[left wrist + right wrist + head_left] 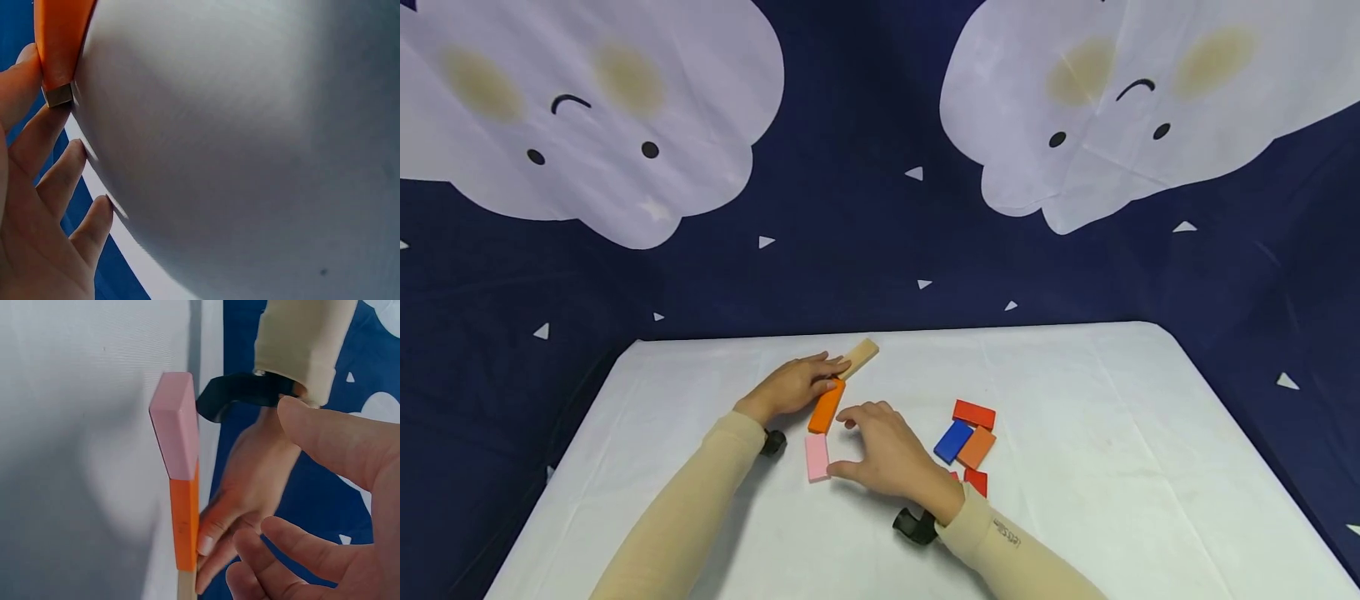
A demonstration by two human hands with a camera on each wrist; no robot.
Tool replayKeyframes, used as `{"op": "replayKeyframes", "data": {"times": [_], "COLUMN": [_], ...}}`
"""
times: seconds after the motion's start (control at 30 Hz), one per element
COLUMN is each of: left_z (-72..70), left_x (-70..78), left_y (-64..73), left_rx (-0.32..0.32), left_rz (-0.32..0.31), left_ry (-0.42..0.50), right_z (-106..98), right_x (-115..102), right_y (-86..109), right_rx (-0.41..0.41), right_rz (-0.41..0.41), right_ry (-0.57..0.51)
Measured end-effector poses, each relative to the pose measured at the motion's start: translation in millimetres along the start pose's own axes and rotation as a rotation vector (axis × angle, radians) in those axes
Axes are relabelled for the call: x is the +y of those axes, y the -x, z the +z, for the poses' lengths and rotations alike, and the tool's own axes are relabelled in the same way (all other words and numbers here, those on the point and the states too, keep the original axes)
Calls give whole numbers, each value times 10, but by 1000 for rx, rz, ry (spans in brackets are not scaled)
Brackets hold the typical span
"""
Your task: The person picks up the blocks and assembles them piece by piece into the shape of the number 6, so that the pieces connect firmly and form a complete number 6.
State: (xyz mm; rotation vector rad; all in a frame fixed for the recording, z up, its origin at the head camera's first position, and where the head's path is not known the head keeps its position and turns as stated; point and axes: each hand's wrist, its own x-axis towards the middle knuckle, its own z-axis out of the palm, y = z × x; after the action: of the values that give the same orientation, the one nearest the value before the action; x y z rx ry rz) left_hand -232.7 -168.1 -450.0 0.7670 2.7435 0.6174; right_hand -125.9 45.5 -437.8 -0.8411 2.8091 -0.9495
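Resting at the junction of the orange block (827,407) and the wooden block (861,357) in the head view, the left hand (793,383) keys the centre of the layout; its fingers are extended, with the fingertips on the wooden block and the thumb at the orange block; the pink block (817,457) lies at the near end of the orange block, the three forming a bent row on the white table (1112,450); the right hand (887,450) stands beside this row, thumb and fingers spread apart, grasping nothing, the thumb tip at the right edge of the pink block; whether it makes contact cannot be told; farther right, a red block (974,414), a blue block (953,442) and a dark orange block (976,448) lie grouped, with more red pieces (976,481) partly hidden behind the right wrist.

Left wrist view: the thumb and index finger touch the orange block at the upper left; the remaining fingers are separated and hold nothing.

Right wrist view: the pink block, orange block and wooden block run end to end; the left thumb bears on the side of the orange block; the right hand's thumb and fingers are apart, with a gap between them.
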Motion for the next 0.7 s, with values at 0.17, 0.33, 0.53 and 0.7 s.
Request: {"op": "replayKeyframes", "data": {"times": [0.17,0.33,0.53,0.7], "left_z": [28,42,32,21], "left_x": [1,10,16,21], "left_y": [5,13,6,3], "left_rx": [1,-6,-8,-7], "left_rz": [-2,-9,-12,-15], "left_ry": [-5,-2,-18,-24], "right_z": [-120,-244,-382,-455], "right_x": [53,155,266,348], "right_y": [128,249,390,527], "right_rx": [5,51,108,133], "right_rz": [16,31,70,97], "right_ry": [-35,-50,-73,-58]}}
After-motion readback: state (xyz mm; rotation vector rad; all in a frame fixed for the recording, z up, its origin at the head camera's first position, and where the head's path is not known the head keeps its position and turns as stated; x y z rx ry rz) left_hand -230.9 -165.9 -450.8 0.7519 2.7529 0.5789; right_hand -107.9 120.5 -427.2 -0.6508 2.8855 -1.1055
